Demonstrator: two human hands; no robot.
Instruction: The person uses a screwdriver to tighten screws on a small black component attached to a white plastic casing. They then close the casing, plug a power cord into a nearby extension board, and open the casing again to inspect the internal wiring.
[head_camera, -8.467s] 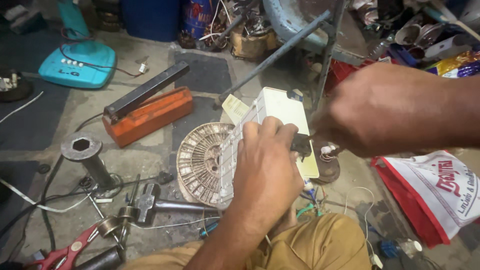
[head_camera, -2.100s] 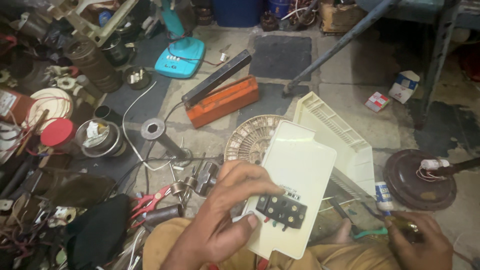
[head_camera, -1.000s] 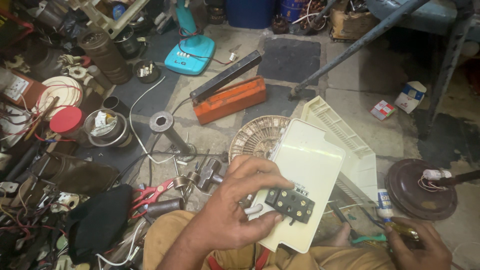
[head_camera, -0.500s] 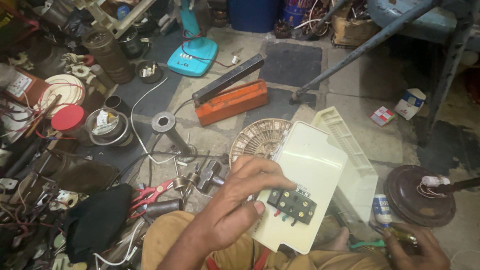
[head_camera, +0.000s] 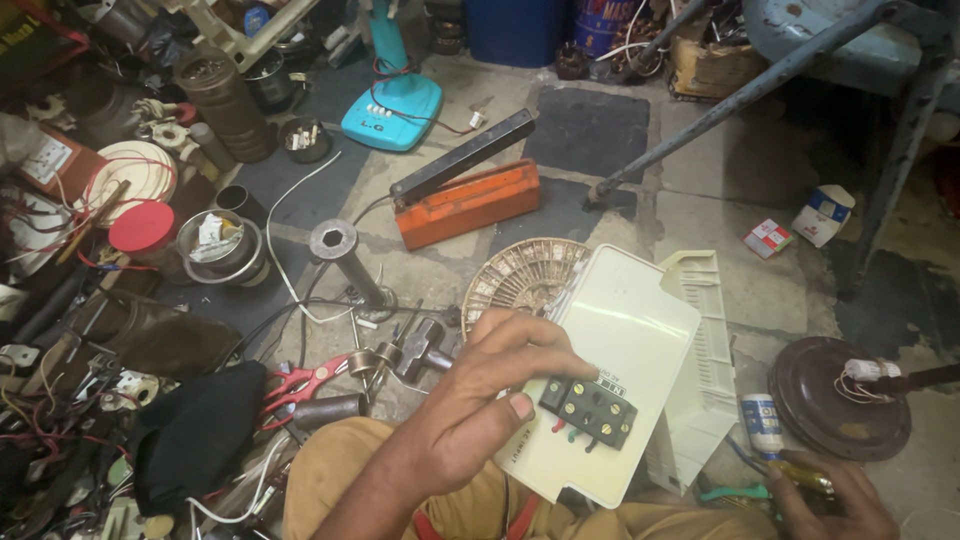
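Observation:
My left hand (head_camera: 480, 400) grips a cream plastic panel (head_camera: 620, 340) by its lower left edge, thumb pressed beside a black terminal block (head_camera: 590, 410) fixed to the panel. The panel is held tilted above my lap. My right hand (head_camera: 830, 495) is low at the bottom right corner, fingers closed around a tool with a yellowish handle (head_camera: 795, 475). Behind the panel lie a cream ribbed cover (head_camera: 705, 350) and a round slotted stator disc (head_camera: 520, 275).
An orange box with a black bar (head_camera: 465, 200) lies ahead, a teal fan base (head_camera: 390, 105) beyond it. Red-handled pliers (head_camera: 300, 380) and a hammer (head_camera: 415, 345) are left of my knee. A brown round motor housing (head_camera: 835, 395) sits right. Cluttered parts fill the left side.
My left hand has kept hold of the panel, shifting it slightly. My right hand has dropped to the bottom right and stays there around the tool. The view has drifted a little.

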